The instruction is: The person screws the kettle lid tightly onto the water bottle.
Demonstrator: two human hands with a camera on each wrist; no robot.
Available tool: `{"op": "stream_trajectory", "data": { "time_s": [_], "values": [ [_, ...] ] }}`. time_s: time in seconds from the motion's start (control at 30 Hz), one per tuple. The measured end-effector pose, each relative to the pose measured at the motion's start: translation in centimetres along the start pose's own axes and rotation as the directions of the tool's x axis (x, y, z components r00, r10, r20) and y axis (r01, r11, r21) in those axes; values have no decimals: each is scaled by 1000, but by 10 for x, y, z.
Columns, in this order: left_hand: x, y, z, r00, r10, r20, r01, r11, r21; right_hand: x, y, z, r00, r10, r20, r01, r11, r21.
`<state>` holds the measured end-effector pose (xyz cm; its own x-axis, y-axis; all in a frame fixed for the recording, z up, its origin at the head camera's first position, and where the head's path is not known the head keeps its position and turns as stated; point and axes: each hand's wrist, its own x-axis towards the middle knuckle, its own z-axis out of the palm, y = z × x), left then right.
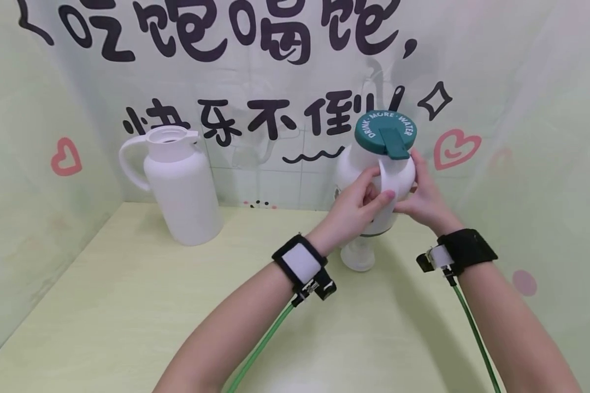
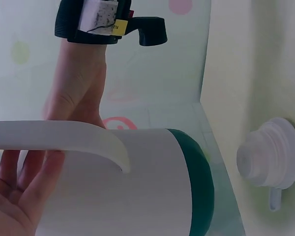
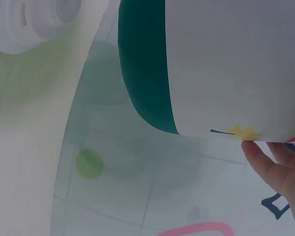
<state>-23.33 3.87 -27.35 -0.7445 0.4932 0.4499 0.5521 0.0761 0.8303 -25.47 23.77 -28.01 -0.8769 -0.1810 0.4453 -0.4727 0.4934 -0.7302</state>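
A white thermos jug [image 1: 350, 168] with a green lid [image 1: 373, 144] reading "DRINK MORE WATER" is held up above the table's back right part. My left hand [image 1: 351, 210] grips its handle, thumb on one side and fingers hooked through. From the right, my right hand [image 1: 430, 202] holds the body, its fingertips on the wall near a yellow printed flower in the right wrist view. The jug's green base [image 2: 199, 182] is lifted off the table. Below it, a translucent white stopper [image 1: 358, 256] lies on the tabletop; the jug overlaps part of it in the head view.
To the left a second white jug [image 1: 184, 188] stands upright, its mouth uncovered and its handle turned left. A printed cloth [image 1: 265, 136] with large characters hangs right behind the pale table [image 1: 128, 305]. Green cables [image 1: 263, 344] trail from both wrist cameras.
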Motion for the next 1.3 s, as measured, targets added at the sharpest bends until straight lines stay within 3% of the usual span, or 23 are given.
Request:
{"op": "stream_trajectory", "data": {
  "time_s": [0.17, 0.5, 0.77, 1.3],
  "values": [
    [19, -7, 11, 1000, -15, 6, 15, 1000, -9, 2, 3, -12, 999, 35, 2, -35, 999, 12],
    [43, -27, 37, 997, -80, 11, 80, 997, -12, 15, 63, -36, 993, 109, 49, -108, 994, -19],
    [50, -46, 52, 985, -174, -2, 174, 985, -13, 12, 88, -36, 975, 195, 105, -197, 980, 4],
    [51, -70, 69, 979, -204, 10, 204, 979, 11, -1, 116, -31, 967, 230, 112, -232, 973, 5]
  ]
}}
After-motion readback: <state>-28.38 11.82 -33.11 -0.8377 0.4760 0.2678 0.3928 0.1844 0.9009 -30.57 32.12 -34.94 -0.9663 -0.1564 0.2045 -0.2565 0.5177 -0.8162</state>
